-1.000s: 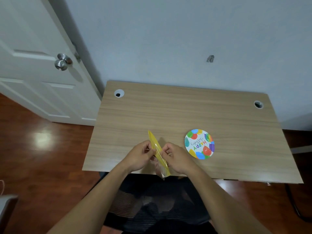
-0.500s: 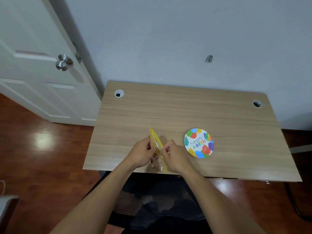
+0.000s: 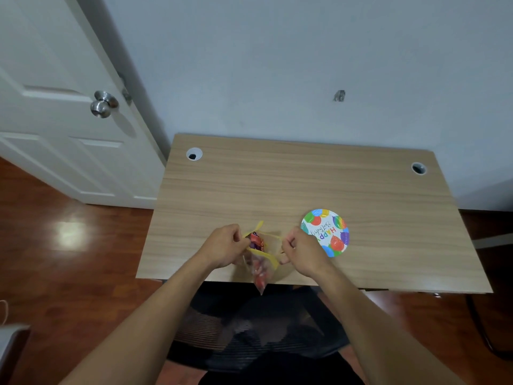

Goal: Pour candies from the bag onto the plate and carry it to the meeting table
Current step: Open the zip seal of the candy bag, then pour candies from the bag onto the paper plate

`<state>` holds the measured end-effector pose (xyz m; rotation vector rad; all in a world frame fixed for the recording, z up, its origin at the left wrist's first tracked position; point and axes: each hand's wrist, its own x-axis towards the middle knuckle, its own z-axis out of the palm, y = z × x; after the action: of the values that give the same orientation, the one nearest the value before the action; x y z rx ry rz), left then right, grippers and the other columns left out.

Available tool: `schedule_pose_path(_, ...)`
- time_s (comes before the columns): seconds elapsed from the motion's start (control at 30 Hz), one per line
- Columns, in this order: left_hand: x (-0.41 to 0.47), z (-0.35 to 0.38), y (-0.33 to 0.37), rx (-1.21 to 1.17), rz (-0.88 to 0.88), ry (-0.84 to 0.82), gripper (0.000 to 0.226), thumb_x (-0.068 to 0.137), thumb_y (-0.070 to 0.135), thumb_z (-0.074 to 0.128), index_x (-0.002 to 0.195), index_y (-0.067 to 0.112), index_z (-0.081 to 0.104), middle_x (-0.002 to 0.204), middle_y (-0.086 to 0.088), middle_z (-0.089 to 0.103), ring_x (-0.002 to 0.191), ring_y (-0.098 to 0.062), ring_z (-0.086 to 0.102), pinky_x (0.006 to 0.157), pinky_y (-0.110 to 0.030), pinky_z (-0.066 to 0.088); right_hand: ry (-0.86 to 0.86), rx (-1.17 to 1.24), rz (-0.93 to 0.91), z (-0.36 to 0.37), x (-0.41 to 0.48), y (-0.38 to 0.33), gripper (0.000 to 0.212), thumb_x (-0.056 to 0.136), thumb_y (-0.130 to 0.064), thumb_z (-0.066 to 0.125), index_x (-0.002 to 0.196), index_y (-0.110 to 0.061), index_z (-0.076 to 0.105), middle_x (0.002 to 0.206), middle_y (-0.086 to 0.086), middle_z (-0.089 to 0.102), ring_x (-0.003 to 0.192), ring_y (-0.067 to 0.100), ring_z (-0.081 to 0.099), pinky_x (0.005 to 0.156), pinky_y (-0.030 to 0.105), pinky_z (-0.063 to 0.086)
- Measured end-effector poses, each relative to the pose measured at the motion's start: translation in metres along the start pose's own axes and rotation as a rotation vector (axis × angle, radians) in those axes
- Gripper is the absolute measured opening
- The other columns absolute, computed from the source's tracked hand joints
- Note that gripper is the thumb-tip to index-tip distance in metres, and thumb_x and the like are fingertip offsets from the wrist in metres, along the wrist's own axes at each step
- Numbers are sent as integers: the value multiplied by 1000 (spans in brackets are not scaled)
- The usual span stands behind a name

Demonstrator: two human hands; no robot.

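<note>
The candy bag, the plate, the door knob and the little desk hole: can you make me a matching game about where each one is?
Things:
1. candy bag
2. plate
3. door knob
4. desk hole

Places:
A. far left corner of the desk
B. flat on the desk, beside the right hand
C. on the white door
D. pulled open between both hands

Pairs: 1-D, 2-B, 3-C, 4-A
</note>
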<state>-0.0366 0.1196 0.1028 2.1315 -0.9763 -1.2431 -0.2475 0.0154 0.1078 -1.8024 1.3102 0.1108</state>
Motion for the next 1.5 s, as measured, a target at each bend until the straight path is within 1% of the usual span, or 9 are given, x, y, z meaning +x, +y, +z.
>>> schedule_pose_path(0.3,8,-29,3,155,-45,28,25,88,33,61,74,14,53,85,-13,82,77,-33,83,64,-55,68,97,-116,0,-27,6,3,16,103,-21,51,89,-17,44,86,17,77,85,28,82,59,36,46)
schedule_pose_path(0.43,12,-34,-4,212,-36,-41,45,78,51,56,83,7,62,89,-12,83,82,-32,81,76,-50,68,86,-15,-96,-33,4,-4,17,107,-24,55,95,-13,49,94,11,79,79,8,82,72,43,59)
schedule_pose_path(0.57,7,-34,-10,268,-68,-209,45,91,48,61,103,5,68,110,-18,79,107,-35,76,93,-50,65,78,-52,-174,-39,3,0,15,107,-30,54,97,-19,51,96,9,80,89,28,79,82,53,62)
schedule_pose_path(0.77,3,-20,-14,-202,-90,-332,32,107,31,43,129,17,61,134,1,70,129,-18,65,111,-48,53,33,-24,-202,-48,-5,-3,16,110,-30,55,97,-20,54,92,-3,78,89,26,76,84,51,62)
schedule_pose_path(0.97,18,8,-35,26,343,-160,90,98,1,67,167,42,27,166,11,34,155,-6,32,124,-32,32,-38,40,-260,-66,-14,-3,14,110,-27,57,100,-18,57,83,-13,78,89,32,74,87,56,60)
schedule_pose_path(1.03,29,14,-27,92,521,-130,86,94,3,74,164,42,40,169,14,33,159,-2,29,128,-28,28,-55,66,-289,-75,-17,-3,15,112,-26,56,104,-14,58,93,-8,83,92,25,78,91,55,61)
schedule_pose_path(1.2,40,26,12,51,685,-17,28,93,8,80,119,18,83,142,9,70,134,-3,63,116,-27,48,-12,185,-271,-95,-18,11,20,113,-23,56,109,-4,60,107,3,86,92,22,84,91,46,60)
schedule_pose_path(1.4,24,43,56,-263,509,-98,19,108,18,65,97,3,68,96,-22,76,86,-20,73,79,-35,61,72,509,-143,-112,-15,35,37,113,-37,57,116,-2,68,113,5,86,97,27,83,81,34,62)
schedule_pose_path(1.5,22,49,73,-313,490,-63,16,112,17,56,104,10,68,97,-4,78,90,-8,72,81,-24,56,111,746,-45,-116,-11,56,57,111,-56,49,126,-9,77,122,7,84,113,24,80,92,32,62)
